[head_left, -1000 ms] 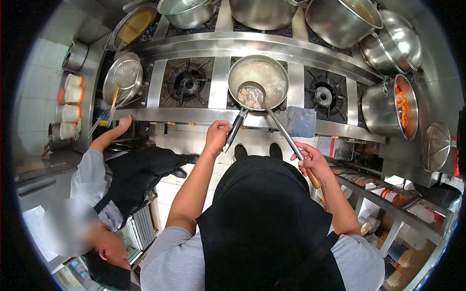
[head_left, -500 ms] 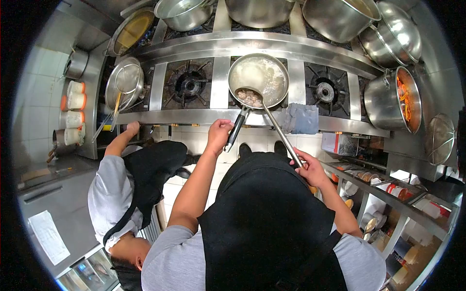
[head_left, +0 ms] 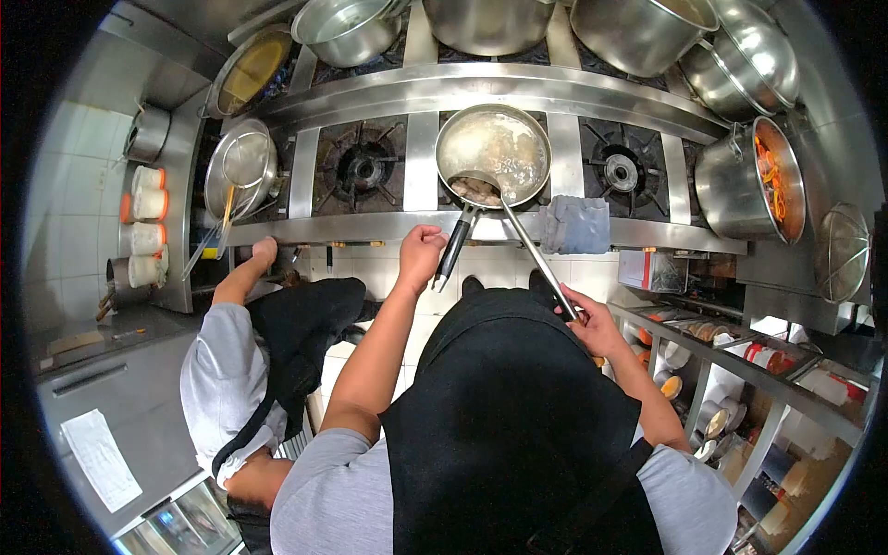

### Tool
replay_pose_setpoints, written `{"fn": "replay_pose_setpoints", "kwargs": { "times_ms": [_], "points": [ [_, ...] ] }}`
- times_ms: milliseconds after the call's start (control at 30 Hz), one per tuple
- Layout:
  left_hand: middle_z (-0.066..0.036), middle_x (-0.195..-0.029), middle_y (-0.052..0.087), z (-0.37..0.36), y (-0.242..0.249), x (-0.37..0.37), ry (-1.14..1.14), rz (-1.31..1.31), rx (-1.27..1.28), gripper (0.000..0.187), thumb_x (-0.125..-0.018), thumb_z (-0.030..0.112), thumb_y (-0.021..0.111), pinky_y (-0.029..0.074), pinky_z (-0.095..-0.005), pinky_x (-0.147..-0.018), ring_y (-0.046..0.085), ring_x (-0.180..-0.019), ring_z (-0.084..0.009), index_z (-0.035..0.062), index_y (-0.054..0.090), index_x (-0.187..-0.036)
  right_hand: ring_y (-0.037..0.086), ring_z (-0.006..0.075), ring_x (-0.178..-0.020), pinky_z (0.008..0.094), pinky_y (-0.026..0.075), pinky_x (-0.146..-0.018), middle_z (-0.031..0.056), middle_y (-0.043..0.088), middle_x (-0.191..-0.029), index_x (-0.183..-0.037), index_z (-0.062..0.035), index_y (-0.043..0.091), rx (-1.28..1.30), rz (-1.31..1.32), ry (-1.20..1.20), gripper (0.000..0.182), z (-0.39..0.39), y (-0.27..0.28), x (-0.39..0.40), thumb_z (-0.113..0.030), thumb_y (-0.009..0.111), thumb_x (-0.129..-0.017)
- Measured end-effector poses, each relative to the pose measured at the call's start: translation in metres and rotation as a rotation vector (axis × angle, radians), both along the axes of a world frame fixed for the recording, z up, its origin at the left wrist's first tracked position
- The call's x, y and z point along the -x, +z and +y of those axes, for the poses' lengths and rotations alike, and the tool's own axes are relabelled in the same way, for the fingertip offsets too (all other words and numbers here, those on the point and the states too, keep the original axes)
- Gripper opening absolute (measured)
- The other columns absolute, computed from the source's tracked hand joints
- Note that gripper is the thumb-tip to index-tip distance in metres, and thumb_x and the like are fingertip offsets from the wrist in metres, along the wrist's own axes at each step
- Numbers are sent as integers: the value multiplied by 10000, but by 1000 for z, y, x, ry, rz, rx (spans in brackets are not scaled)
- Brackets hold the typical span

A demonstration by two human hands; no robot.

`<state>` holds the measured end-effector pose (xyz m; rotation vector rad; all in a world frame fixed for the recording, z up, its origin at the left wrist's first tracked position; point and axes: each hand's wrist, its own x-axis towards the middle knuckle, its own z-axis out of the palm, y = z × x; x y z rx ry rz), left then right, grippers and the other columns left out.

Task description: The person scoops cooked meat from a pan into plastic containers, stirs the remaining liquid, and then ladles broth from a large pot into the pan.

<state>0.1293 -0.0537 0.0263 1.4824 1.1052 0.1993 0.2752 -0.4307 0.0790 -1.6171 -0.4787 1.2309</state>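
Observation:
A round pan [head_left: 504,139] with pale, bubbly liquid sits on the middle burner, its black handle [head_left: 451,248] pointing toward me. My right hand [head_left: 592,324] is closed around the end of a long metal ladle [head_left: 536,254]. The ladle's bowl rests inside the pan's near edge and holds brownish chunks [head_left: 475,191]. Just left of the pan handle is my left hand [head_left: 422,254], its fingers curled; whether they touch anything is too small to tell. A folded grey cloth [head_left: 575,226] lies on the stove's front edge, right of the ladle.
A co-worker [head_left: 227,370] leans in at the left, a hand near the stove edge. Large pots [head_left: 490,28] line the back. A strainer [head_left: 244,162] rests over a bowl at the left. At the right stand a pot of orange strips [head_left: 726,185] and a shelf rack [head_left: 786,384].
The view has shifted slightly. The liquid's surface in the pan looks different, with less white foam. My right hand still holds the ladle, and my left hand remains beside the pan handle.

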Motion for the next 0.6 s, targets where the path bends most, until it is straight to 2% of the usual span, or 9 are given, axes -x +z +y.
{"fn": "replay_pose_setpoints", "kwargs": {
  "times_ms": [67,133,167,233,267,400,567,600],
  "points": [
    [-98,-965,741,2,-6,-2,-25,20,-68,304,-888,158,770,534,-328,-839,692,-915,-193,-3,685,-1132,620,105,-1153,199,469,-968,90,647,-1336,-1615,-113,440,-26,-17,-4,817,-1,-3,2,226,564,-882],
    [-120,-957,746,3,-6,-9,-99,78,-312,318,-879,180,779,544,-368,-850,716,-917,-254,1,688,-1125,624,113,-1177,205,467,-976,90,645,-1348,-1616,-114,437,-40,-36,-19,824,0,-2,4,229,573,-879],
    [-120,-957,746,5,-7,-14,-98,78,-313,318,-879,180,779,544,-368,-850,716,-917,-254,1,688,-1125,624,113,-1177,205,467,-976,90,645,-1348,-1616,-114,437,-41,-37,-19,824,-1,-3,4,229,573,-879],
    [-132,-959,746,11,-17,-25,-79,86,-447,330,-874,191,782,547,-395,-867,722,-925,-304,5,685,-1129,626,121,-1218,207,484,-966,75,587,-1452,-1608,-150,458,-40,9,-10,853,-4,-6,2,221,608,-854],
    [-141,-986,755,14,-22,-33,-57,84,-445,344,-870,198,791,552,-414,-870,727,-935,-329,9,684,-1136,626,121,-1218,207,484,-966,75,587,-1452,-1608,-150,458,-40,8,-9,853,-5,-7,3,221,608,-854],
    [-159,-1032,767,20,-16,-56,-52,91,-495,350,-875,206,785,564,-426,-873,736,-961,-337,11,688,-1149,617,114,-1210,202,468,-987,78,607,-1413,-1611,-153,454,-41,23,-14,854,-5,-7,4,215,610,-857],
    [-155,-994,768,19,-25,-70,-63,104,-505,320,-869,197,777,568,-410,-863,740,-934,-326,7,713,-1119,603,110,-1204,204,455,-1000,71,645,-1330,-1620,-141,437,-31,19,-13,854,-6,-9,5,207,606,-859],
    [-152,-965,769,20,-30,-73,-62,99,-533,300,-860,190,777,571,-397,-839,741,-904,-322,4,722,-1089,627,107,-1120,204,486,-951,75,654,-1299,-1626,-136,423,-63,41,-25,859,-5,-11,5,202,602,-856]
  ]
}}
